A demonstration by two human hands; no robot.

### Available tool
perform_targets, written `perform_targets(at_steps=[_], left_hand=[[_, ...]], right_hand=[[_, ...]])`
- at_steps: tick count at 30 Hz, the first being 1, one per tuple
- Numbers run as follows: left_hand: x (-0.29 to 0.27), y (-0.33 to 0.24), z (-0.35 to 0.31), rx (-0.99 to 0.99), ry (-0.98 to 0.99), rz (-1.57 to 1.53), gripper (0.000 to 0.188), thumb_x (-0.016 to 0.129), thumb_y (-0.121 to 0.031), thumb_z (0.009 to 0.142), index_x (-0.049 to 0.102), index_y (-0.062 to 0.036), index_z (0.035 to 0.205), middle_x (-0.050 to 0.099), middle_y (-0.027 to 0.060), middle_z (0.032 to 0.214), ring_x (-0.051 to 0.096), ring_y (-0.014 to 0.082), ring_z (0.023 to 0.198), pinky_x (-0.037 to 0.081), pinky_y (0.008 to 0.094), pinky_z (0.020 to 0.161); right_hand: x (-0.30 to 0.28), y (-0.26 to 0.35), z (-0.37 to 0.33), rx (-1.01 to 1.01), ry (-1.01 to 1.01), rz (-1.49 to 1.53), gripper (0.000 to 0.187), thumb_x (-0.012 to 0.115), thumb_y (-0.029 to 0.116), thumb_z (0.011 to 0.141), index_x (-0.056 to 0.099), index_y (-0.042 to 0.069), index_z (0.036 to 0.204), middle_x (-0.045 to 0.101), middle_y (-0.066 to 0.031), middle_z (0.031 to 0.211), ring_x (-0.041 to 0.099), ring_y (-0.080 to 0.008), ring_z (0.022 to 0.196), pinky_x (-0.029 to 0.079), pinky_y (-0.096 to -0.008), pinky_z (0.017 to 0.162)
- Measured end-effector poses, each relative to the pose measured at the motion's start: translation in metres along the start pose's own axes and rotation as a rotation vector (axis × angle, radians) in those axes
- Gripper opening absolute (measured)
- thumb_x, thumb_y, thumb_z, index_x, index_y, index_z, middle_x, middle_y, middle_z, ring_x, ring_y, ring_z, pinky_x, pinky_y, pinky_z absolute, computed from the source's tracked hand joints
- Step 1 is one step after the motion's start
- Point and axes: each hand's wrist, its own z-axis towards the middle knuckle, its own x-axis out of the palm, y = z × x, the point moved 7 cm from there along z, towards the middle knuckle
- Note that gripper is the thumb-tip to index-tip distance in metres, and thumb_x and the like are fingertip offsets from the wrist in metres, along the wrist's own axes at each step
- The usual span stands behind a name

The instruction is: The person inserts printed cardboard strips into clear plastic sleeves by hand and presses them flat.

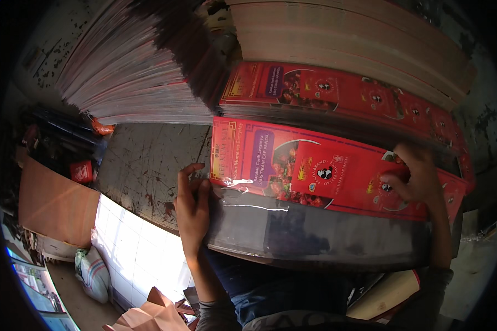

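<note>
A long stack of glossy red printed sheets (342, 165) lies across the table in front of me, with food pictures and a purple label panel on top. Its near side is a dark, shiny face (315, 234). At the stack's left end my left hand (192, 207) rests upright, thumb against the corner and forefinger raised apart from it. My right hand (419, 176) lies over the right part of the top sheet. Its fingers reach the far edge while the thumb lies on the print, spread from them. A second red printed stack (342, 94) sits just behind.
Fanned thin sheets (138, 71) form a tall pile at the far left. Tall brown stacked sheets (348, 33) stand at the back. The scratched dark tabletop (154, 160) shows on the left. Below are a brown carton (58, 204), a white sack (94, 273) and crumpled brown paper (152, 314).
</note>
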Motion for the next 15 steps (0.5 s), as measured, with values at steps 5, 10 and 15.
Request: perform_targets(at_steps=[5, 10, 15], left_hand=[[-0.001, 0.000, 0.000, 0.026, -0.029, 0.054, 0.024, 0.045, -0.002, 0.089, 0.048, -0.0028, 0.112, 0.059, 0.0071, 0.062, 0.049, 0.0088, 0.055, 0.037, 0.0231, 0.055], [-0.003, -0.004, 0.000, 0.007, -0.011, 0.097, 0.025, 0.043, -0.005, 0.090, 0.047, -0.0035, 0.114, 0.061, 0.0081, 0.068, 0.049, 0.0088, 0.060, 0.038, 0.0241, 0.059], [0.002, -0.006, 0.000, -0.023, 0.014, 0.095, 0.026, 0.042, -0.007, 0.091, 0.047, -0.0040, 0.116, 0.062, 0.0090, 0.075, 0.050, 0.0085, 0.065, 0.040, 0.0240, 0.065]], right_hand=[[0.003, 0.003, 0.002, -0.012, 0.021, -0.002, 0.033, 0.074, 0.029, 0.065, 0.059, 0.005, 0.082, 0.054, -0.0102, 0.062, 0.056, -0.0290, 0.056, 0.043, -0.0367, 0.054], [0.031, -0.009, 0.000, 0.112, 0.265, 0.105, 0.037, 0.070, 0.037, 0.072, 0.058, 0.005, 0.084, 0.053, -0.0121, 0.058, 0.056, -0.0317, 0.055, 0.041, -0.0376, 0.052], [0.040, -0.009, -0.005, 0.066, 0.363, 0.110, 0.039, 0.070, 0.042, 0.072, 0.058, 0.006, 0.083, 0.051, -0.0133, 0.055, 0.054, -0.0339, 0.054, 0.039, -0.0393, 0.051]])
